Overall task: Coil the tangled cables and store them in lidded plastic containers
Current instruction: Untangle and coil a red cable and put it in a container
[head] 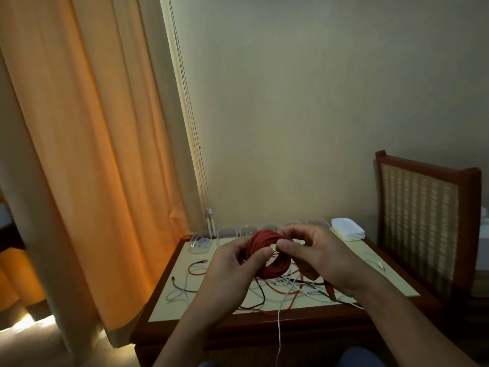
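A thick coil of red cable (267, 250) is held up above the small table (164, 298). My left hand (232, 271) grips the coil's left side, thumb across the loops. My right hand (315, 255) pinches the coil's right side between thumb and fingers. Beneath the hands a tangle of white, red and black cables (275, 290) lies spread on the tabletop; one white cable hangs over the front edge. A row of clear plastic containers (227, 233) lines the table's far edge; the leftmost container (200, 244) holds a coiled white cable. A stack of white lids (348, 229) sits at the far right.
An orange curtain (87, 154) hangs at the left, close to the table's left edge. A wooden chair with a woven back (420, 223) stands against the table's right side. A plain wall is behind the containers.
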Demonstrator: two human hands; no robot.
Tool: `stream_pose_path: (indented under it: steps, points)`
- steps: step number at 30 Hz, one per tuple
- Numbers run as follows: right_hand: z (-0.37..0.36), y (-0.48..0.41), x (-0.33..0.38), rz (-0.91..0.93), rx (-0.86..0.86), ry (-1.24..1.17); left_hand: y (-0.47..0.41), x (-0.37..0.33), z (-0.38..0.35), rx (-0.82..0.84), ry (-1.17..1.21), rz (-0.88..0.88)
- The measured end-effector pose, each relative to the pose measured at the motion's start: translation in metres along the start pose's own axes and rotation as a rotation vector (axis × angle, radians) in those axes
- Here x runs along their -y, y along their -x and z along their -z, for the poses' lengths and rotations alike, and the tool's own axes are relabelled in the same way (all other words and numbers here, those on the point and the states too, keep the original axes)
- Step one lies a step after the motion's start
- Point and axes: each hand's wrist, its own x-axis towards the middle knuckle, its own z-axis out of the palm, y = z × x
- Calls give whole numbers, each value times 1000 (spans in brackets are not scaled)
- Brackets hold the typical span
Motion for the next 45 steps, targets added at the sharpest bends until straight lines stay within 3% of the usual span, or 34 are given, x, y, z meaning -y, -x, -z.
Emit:
stream_pose_path:
  steps: [3,8,14,18,21,25,28,35,38,42,45]
  points:
    - [2,-1,-1,-3,2,14,-2,3,2,-131,-22,-18]
    - [7,4,10,20,21,219,-7,8,14,-184,-108,9]
    - [35,6,25,224,6,887,-10,3,28,-159,-47,52]
    - [44,-6,21,422,-140,1025,-12,-4,25,-66,45,78]
    - [40,-12,14,427,-285,889,-14,-7,22,39,167,116]
    - [24,-20,7,195,-363,428,-16,-12,19,93,199,136]
    - [16,-23,5,132,-386,163,-16,-12,20,92,210,144]
    - [13,-15,12,246,-558,81,-16,-9,28,-44,9,72]
    - [13,-15,14,301,-599,96,-17,-9,26,-15,72,102]
    - [9,-20,12,186,-541,-230,-19,-9,17,92,243,154]
    - [1,-18,2,10,-353,-606,-22,-8,14,85,273,157]
